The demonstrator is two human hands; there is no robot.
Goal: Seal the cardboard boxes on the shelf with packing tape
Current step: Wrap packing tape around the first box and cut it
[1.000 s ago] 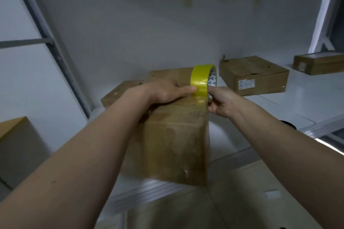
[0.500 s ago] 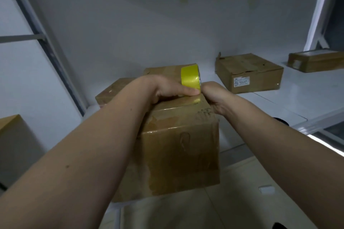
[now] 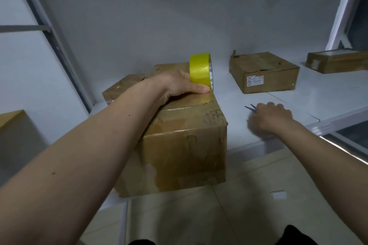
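Fingers of our left hand (image 3: pixel 180 87) are pinching the tape roll (image 3: pixel 200 69) upright on the box (image 3: pixel 185 141). Our right hand (image 3: pixel 269 117) is curling round scissors (image 3: pixel 250 108) on the shelf (image 3: pixel 322 97); we are probably cutting next.

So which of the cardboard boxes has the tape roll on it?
The nearest box, at the shelf's front edge: the yellow tape roll stands on its top, held by the left hand. The other boxes carry nothing.
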